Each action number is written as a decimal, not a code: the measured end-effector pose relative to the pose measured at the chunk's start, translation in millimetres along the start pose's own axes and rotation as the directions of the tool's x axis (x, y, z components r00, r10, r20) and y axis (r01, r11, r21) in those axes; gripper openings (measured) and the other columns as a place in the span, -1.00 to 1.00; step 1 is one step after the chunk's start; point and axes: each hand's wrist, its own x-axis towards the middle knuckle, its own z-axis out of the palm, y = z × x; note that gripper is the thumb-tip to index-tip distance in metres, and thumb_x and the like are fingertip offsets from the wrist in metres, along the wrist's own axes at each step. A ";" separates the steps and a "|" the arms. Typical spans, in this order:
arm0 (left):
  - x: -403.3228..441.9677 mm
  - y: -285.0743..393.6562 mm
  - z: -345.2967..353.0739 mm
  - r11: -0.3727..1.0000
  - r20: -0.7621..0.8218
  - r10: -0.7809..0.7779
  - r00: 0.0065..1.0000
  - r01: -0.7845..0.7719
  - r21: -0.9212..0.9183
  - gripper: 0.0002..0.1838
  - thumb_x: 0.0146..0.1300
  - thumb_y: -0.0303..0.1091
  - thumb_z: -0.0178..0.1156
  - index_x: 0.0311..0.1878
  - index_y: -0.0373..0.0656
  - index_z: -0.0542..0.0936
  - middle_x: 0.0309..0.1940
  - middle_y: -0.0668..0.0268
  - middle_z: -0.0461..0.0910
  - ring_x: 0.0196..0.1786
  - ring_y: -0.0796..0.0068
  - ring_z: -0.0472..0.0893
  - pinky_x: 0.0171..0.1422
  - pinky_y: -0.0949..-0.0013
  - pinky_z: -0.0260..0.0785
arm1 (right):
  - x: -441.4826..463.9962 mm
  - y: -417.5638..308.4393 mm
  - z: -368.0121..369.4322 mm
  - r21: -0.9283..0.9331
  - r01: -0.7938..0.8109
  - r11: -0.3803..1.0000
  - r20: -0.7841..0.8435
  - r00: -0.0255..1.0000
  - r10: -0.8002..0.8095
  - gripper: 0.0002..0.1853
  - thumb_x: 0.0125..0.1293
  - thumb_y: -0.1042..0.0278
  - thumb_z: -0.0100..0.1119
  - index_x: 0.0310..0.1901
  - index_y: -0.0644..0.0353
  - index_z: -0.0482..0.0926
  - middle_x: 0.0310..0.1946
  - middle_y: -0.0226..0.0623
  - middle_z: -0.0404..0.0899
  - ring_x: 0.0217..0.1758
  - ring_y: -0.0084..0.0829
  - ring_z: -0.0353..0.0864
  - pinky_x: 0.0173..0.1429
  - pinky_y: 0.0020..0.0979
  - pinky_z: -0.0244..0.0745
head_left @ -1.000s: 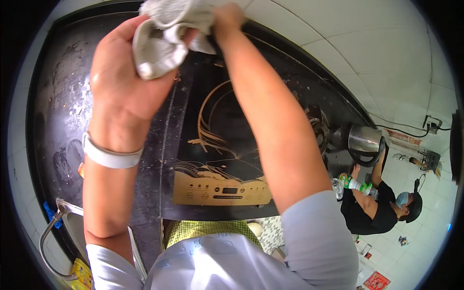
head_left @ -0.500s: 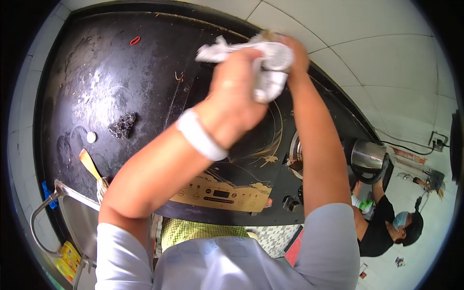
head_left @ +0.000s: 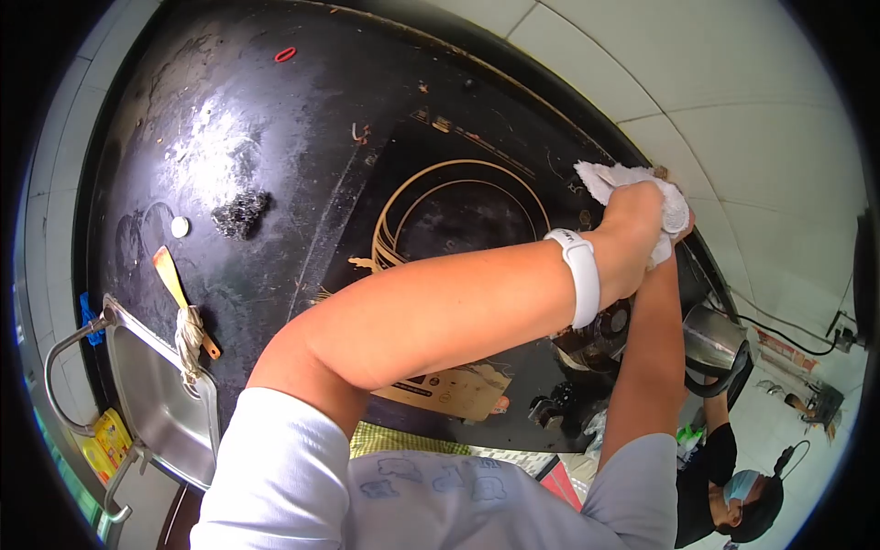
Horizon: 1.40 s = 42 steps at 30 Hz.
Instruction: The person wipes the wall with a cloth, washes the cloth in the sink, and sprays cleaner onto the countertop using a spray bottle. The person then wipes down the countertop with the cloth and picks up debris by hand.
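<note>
A white cloth (head_left: 676,209) is bunched between my two hands near the back right edge of the black counter. My left hand (head_left: 632,225), with a white band on its wrist, is wrapped on the cloth. Partly hidden behind it, my right hand (head_left: 683,226) holds the cloth's far side. Below and left of the hands lies the black induction cooktop (head_left: 467,215) with its gold ring pattern. My left forearm crosses over the cooktop and covers part of its gold control panel (head_left: 449,392).
A metal kettle (head_left: 713,339) stands at the right, near a masked person (head_left: 724,495). On the left are a steel scourer (head_left: 240,214), a white cap (head_left: 181,226), a wooden spatula (head_left: 170,275), a red ring (head_left: 286,55) and the sink (head_left: 156,394).
Both hands have moved right with the cloth, along the counter's back edge. The left forearm now stretches across the cooktop. More of the left counter has come into view.
</note>
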 end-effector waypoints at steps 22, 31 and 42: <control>-145.3 263.4 -225.4 0.786 0.058 0.421 0.905 -0.332 -0.522 -0.70 0.21 -0.45 -0.16 -0.07 -0.45 0.41 -0.10 -0.04 0.52 -0.02 0.07 0.53 0.26 0.05 0.30 | 80.0 -40.4 397.4 -0.887 -0.196 0.419 -0.327 0.906 -0.270 -0.80 -0.01 0.37 0.09 -0.49 0.34 0.61 -0.45 0.11 0.58 -0.30 0.05 0.59 -0.16 -0.16 0.49; -171.1 276.1 -245.3 0.776 -0.021 0.438 0.899 -0.390 -0.496 -0.69 0.24 -0.40 -0.17 -0.09 -0.38 0.46 -0.12 0.04 0.55 -0.03 0.15 0.54 0.21 0.11 0.33 | 96.8 -29.2 469.3 -0.880 -0.046 0.473 -0.210 0.931 -0.299 -0.79 0.02 0.35 0.06 -0.51 0.33 0.61 -0.45 0.08 0.58 -0.30 0.05 0.59 -0.16 -0.16 0.48; -191.0 279.5 -255.7 0.653 -0.241 0.567 0.788 -0.608 -0.453 -0.69 0.25 -0.41 -0.18 -0.05 -0.39 0.43 -0.08 0.01 0.53 0.01 0.10 0.51 0.26 0.07 0.29 | 101.3 -73.3 561.8 -0.891 0.321 0.321 0.290 0.947 -0.141 -0.74 0.11 0.24 0.02 -0.30 0.15 0.66 -0.28 -0.12 0.63 -0.16 -0.09 0.61 -0.07 -0.23 0.51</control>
